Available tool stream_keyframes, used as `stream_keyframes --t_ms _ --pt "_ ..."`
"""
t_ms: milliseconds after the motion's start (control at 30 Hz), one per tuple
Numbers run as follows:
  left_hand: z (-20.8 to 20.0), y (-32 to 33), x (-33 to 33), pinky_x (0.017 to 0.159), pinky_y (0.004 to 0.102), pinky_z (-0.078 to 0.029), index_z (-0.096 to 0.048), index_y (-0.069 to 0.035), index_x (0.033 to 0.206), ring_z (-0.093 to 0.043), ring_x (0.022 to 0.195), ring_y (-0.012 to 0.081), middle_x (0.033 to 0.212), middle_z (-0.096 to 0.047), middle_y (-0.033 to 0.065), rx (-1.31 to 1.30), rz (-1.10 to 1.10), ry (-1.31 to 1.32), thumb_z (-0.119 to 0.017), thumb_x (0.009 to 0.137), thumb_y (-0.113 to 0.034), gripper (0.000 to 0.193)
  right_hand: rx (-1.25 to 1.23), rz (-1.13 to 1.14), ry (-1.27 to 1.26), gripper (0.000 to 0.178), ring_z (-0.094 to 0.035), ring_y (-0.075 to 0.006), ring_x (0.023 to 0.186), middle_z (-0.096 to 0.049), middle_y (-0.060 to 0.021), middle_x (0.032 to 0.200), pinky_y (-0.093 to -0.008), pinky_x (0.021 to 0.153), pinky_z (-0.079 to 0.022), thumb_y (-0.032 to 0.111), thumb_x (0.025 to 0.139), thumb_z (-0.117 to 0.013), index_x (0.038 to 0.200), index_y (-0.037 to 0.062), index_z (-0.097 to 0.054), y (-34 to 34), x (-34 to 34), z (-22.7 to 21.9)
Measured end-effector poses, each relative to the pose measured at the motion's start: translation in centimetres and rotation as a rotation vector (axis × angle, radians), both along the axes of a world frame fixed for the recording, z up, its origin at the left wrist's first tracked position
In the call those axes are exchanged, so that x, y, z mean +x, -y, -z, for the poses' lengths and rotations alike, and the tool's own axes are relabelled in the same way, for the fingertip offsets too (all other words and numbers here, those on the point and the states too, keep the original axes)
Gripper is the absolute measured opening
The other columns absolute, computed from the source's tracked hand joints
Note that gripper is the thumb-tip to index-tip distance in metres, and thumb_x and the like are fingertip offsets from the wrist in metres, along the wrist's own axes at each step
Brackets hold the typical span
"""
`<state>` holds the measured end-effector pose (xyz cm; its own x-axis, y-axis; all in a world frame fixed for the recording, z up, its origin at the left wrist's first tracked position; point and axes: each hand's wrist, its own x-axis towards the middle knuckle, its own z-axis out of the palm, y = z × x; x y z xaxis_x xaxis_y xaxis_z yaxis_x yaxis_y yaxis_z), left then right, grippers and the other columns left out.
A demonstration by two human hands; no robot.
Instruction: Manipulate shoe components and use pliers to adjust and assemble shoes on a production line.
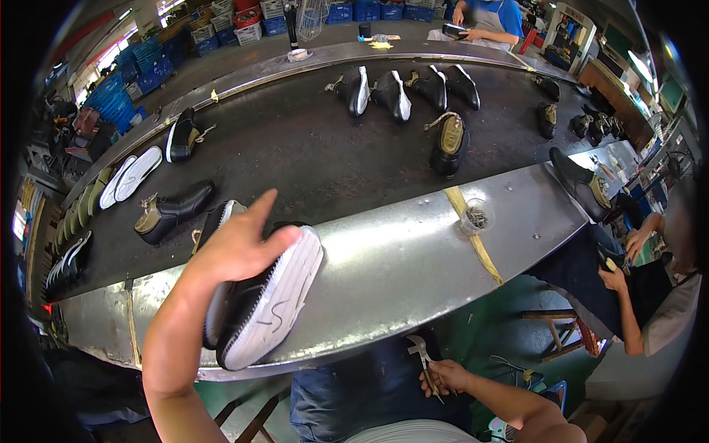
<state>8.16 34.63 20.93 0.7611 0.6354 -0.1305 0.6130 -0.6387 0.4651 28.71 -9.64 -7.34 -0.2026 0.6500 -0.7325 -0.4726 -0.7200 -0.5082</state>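
Note:
My left hand [238, 249] is over the metal edge of the bench, its index finger stretched out and its thumb spread. The thumb lies at the top end of a black shoe with a white sole [284, 306], which rests tilted on its side with the sole facing me. Whether the thumb touches it I cannot tell, and the other fingers are hidden. A second dark shoe [215, 317] is partly covered behind it. Low by my lap, my right hand [449, 377] grips the handles of metal pincers [421, 351], head pointing up.
A dark conveyor belt [317, 159] carries several black shoes and a pair of white soles [133, 176]. On the metal ledge [391, 251] stands a clear cup of small nails [476, 216] beside yellow tape. One co-worker [657, 288] sits at right; another [487, 22] works across the belt.

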Motion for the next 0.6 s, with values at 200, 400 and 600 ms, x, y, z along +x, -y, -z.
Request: stream_keyframes --t_ms 200,400,600 --pt "0.0 3.1 3.2 0.113 0.0397 -0.038 -0.031 0.008 0.151 -0.046 0.137 0.0401 0.150 -0.041 0.0302 -0.027 -0.068 -0.469 -0.065 0.085 -0.060 0.101 0.011 0.039 -0.038 0.052 -0.073 -0.0232 0.081 -0.070 -0.0154 0.096 -0.0240 0.044 -0.045 0.044 0.108 -0.033 0.115 -0.0018 -0.058 4.1 -1.2 0.0" --pt "-0.1 7.3 3.8 0.106 0.0534 -0.044 -0.050 -0.002 0.139 -0.051 0.132 0.0376 0.142 -0.051 0.0207 0.114 -0.186 -0.262 -0.067 0.085 -0.038 0.067 0.007 0.076 0.147 0.054 -0.073 -0.0267 0.075 -0.070 -0.0151 0.089 -0.0264 0.043 -0.045 0.048 0.106 -0.036 0.109 0.0000 -0.059 7.2 -1.8 -1.1" --pt "1.9 20.3 -0.4 0.111 0.0633 -0.028 -0.037 -0.004 0.148 -0.042 0.132 0.0452 0.142 -0.040 0.0264 0.735 0.086 0.319 -0.081 0.072 -0.018 0.089 0.169 0.227 0.203 0.047 -0.072 -0.0258 0.071 -0.070 -0.0151 0.088 -0.0268 0.042 -0.046 0.042 0.107 -0.038 0.107 -0.0010 -0.058 9.7 -2.9 0.9"
